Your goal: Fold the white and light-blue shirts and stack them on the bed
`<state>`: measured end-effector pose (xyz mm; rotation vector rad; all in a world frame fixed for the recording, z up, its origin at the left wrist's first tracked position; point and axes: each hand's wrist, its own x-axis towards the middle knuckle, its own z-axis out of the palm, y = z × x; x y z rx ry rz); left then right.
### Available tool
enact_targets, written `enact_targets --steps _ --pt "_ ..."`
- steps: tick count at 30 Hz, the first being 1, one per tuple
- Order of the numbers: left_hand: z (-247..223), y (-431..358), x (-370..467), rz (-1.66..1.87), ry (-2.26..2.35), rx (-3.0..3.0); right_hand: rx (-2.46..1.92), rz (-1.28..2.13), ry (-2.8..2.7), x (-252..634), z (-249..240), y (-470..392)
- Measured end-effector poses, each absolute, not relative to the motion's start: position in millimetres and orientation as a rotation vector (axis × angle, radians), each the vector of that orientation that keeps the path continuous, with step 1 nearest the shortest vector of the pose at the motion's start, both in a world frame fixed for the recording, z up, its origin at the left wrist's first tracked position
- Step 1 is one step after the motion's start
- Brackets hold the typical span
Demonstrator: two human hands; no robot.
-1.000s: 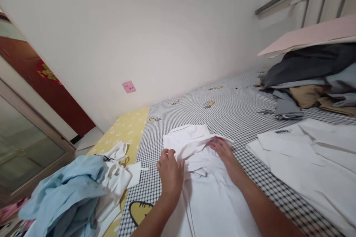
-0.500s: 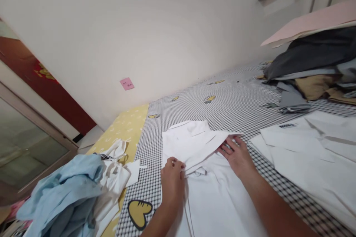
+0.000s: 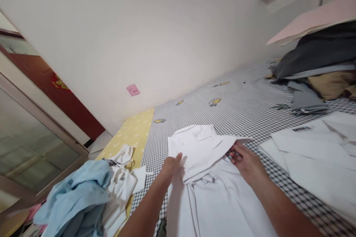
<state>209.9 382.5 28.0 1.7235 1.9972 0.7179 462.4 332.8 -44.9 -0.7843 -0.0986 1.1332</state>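
A white shirt [image 3: 203,144] lies lengthwise on the checked bedsheet, its upper part folded across itself and its lower part spread toward me. At its left edge is my left hand [image 3: 172,166], thumb on top of the cloth and the other fingers mostly hidden; it grips that edge. My right hand [image 3: 246,161] pinches the right corner of the folded flap with bent fingers, raising it slightly off the layer below. Creases run down the shirt beneath the flap.
Another white garment [image 3: 314,159] with a dark printed label lies at right. Behind it rises a pile of dark grey clothes [image 3: 319,52] with tan and grey pieces. Light blue clothing [image 3: 78,185] and crumpled white clothing [image 3: 122,181] are at left. A wall [image 3: 178,37] bounds the bed.
My left hand has shifted from above the fold's lower left to the shirt's left edge, thumb now up. My right hand's spread fingers have curled onto the flap's corner. The view has shifted slightly.
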Motion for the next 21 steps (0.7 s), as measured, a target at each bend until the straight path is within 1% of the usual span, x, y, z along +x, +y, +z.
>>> enact_targets --steps 3,6,8,9,10,12,14,16,18,21 --pt "29 388 218 0.724 2.079 1.734 -0.762 1.152 -0.079 464 -42 333" --pt "37 379 221 0.811 2.221 1.789 -0.784 1.134 -0.100 465 -42 333" --pt "43 368 225 0.863 2.215 2.048 -0.810 1.113 -0.145 465 -46 334" --pt "44 362 228 0.859 2.134 2.268 -0.820 1.101 -0.165 465 -48 334" --pt "42 357 232 0.807 1.989 2.510 -0.827 1.088 -0.175 464 -50 335" --pt "30 346 240 0.520 1.628 2.842 -0.834 1.047 -0.172 463 -53 335" --pt "10 337 246 0.196 1.425 2.845 -0.869 0.918 -0.237 461 -53 335" --pt "-13 330 250 0.065 1.430 2.758 -0.961 0.715 -0.482 457 -48 332" --pt "-30 324 251 0.108 1.500 2.729 -1.075 0.557 -0.908 449 -41 326" --pt "-40 321 252 0.158 1.523 2.721 -1.189 0.547 -1.466 437 -32 316"
